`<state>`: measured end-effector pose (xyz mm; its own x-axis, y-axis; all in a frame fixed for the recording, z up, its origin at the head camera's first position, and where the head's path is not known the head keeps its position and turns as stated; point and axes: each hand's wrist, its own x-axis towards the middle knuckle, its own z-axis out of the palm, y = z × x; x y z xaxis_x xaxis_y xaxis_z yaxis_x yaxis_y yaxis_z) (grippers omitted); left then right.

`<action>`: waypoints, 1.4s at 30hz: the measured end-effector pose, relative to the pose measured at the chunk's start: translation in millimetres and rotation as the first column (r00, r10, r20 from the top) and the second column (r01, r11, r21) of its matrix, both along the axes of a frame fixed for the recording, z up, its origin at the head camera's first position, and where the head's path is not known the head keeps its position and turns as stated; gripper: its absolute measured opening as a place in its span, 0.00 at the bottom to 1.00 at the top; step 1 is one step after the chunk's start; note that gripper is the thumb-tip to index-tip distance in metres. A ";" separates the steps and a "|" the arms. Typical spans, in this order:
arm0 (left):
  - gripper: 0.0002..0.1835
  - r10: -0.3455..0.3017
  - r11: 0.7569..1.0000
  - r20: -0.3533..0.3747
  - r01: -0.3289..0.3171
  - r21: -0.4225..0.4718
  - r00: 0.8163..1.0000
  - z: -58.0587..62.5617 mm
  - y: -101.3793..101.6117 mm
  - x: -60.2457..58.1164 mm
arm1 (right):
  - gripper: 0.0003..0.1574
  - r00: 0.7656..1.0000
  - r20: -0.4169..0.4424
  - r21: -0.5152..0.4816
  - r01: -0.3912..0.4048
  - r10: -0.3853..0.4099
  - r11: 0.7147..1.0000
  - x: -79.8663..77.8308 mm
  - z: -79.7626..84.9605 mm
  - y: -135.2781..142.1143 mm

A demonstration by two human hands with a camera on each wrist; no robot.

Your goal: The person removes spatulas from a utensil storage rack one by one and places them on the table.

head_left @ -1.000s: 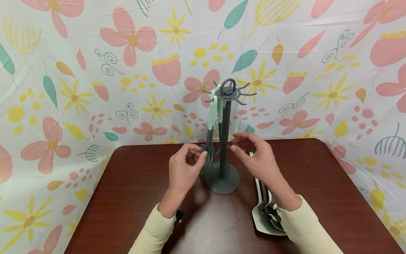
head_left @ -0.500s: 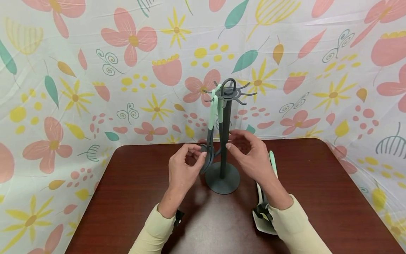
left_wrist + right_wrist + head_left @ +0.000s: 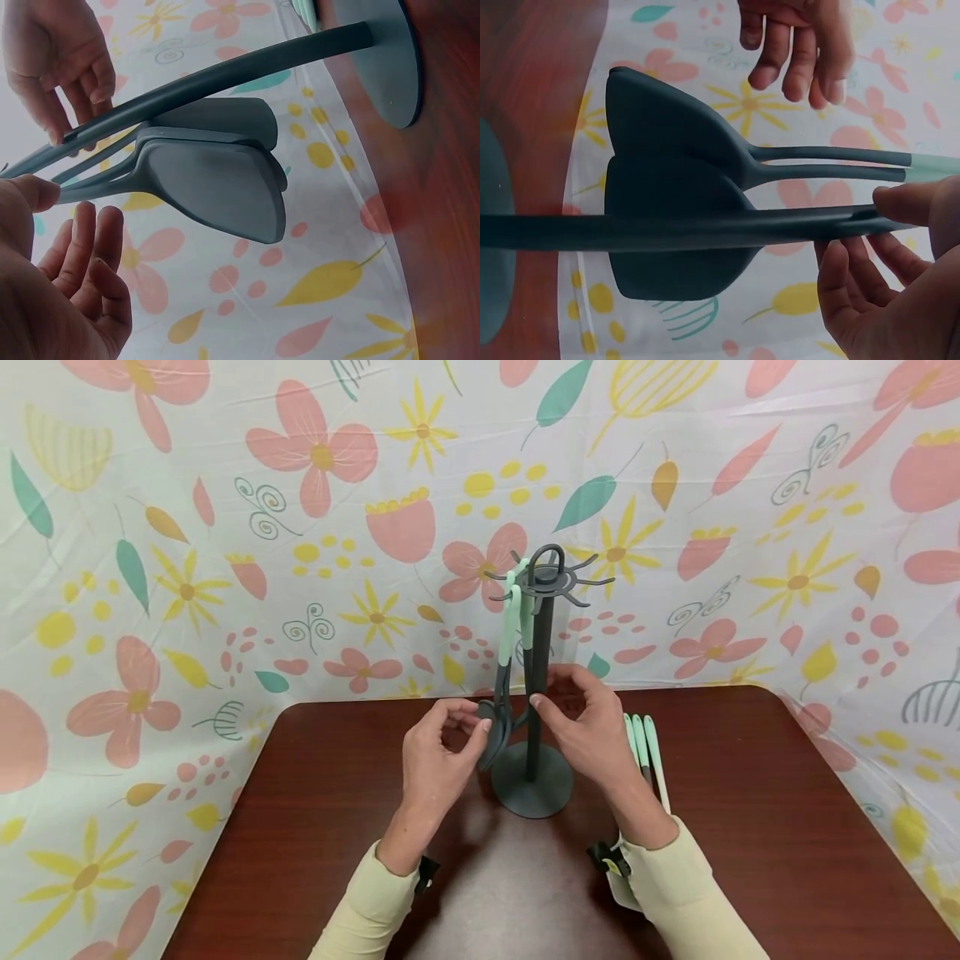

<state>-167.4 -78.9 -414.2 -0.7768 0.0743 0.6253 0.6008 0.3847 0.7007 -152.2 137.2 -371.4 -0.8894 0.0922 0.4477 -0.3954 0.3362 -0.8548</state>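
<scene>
A dark grey utensil stand [image 3: 533, 752] rises from a round base, with a ring of hooks on top. On its left side hang several spatulas [image 3: 217, 187] with dark heads and mint handles. My right hand [image 3: 592, 735] pinches the stand's post, thumb in front and fingers curled behind, as the right wrist view shows. Just left of the hanging heads is my left hand [image 3: 442, 752], its fingers loosely bent. A gap separates that hand [image 3: 799, 52] from the spatulas in the right wrist view, and nothing is in its grasp.
Several more utensils with mint handles [image 3: 651, 743] lie on the brown table [image 3: 300, 827] at the right, partly behind my right forearm. One has a pale head [image 3: 625, 893]. A flower-patterned cloth [image 3: 315, 568] hangs behind the table's far edge.
My right hand has moved left, from beside the post onto it, uncovering more of the mint handles on the right. My left hand has stayed by the hanging spatulas.
</scene>
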 end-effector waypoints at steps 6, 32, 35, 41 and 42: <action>0.12 -0.007 1.000 0.009 0.007 -0.014 1.000 -2.4 -0.5 0.5 | 0.15 1.000 -0.001 0.005 0.026 -0.026 1.000 -1.4 -3.3 -2.8; 0.12 -0.043 0.999 0.019 0.044 -0.010 0.999 -3.6 1.0 -5.2 | 0.21 0.988 -0.151 0.046 0.042 -0.035 0.998 -6.8 -13.1 -4.2; 0.13 -0.040 0.999 0.010 0.040 -0.014 0.999 -2.7 1.3 -5.9 | 0.21 0.984 -0.179 0.056 0.039 -0.028 0.998 -7.5 -15.2 -4.5; 0.12 -0.032 0.999 0.004 0.032 -0.032 0.999 -1.4 2.1 -6.7 | 0.21 0.982 -0.188 0.067 0.032 -0.019 0.997 -8.3 -15.9 -4.4; 0.12 -0.031 0.999 0.004 0.031 -0.034 1.000 -1.1 2.2 -6.8 | 0.21 0.981 -0.192 0.069 0.030 -0.017 0.997 -8.2 -15.8 -4.5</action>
<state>-174.1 -76.7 -415.3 -0.7758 0.1192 0.6196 0.6106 0.3895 0.6896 -160.4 132.7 -387.2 -0.7850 0.0737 0.6151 -0.5401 0.4047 -0.7379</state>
